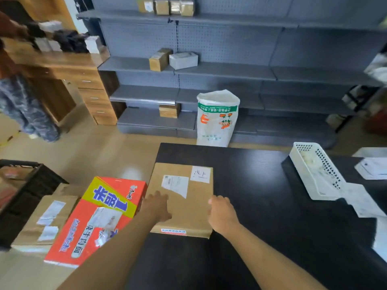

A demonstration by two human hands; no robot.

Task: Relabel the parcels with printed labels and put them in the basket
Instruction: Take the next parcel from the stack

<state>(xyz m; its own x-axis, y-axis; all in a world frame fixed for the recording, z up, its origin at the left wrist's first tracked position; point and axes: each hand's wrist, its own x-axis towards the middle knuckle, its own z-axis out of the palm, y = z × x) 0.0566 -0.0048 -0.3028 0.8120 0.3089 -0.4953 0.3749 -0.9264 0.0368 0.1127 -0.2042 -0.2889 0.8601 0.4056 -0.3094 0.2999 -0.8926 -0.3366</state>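
A flat brown cardboard parcel [188, 208] lies on the left part of the black table [261, 206]. It carries a torn white label [176, 185] and a white handwritten sticker [200, 174]. My left hand [156, 205] rests flat on the parcel's left side. My right hand [222, 214] presses against its right edge, fingers curled. A red and yellow box [100, 218] and another brown parcel [44, 222] with torn labels lie on the floor to the left. A black basket [23, 191] stands at the far left.
A white perforated tray [318, 170] and white paper sheets [370, 168] lie at the table's right. A white sack [216, 118] stands against grey shelves [209, 70] holding small boxes. A person [18, 97] stands at the far left by a wooden desk [79, 76].
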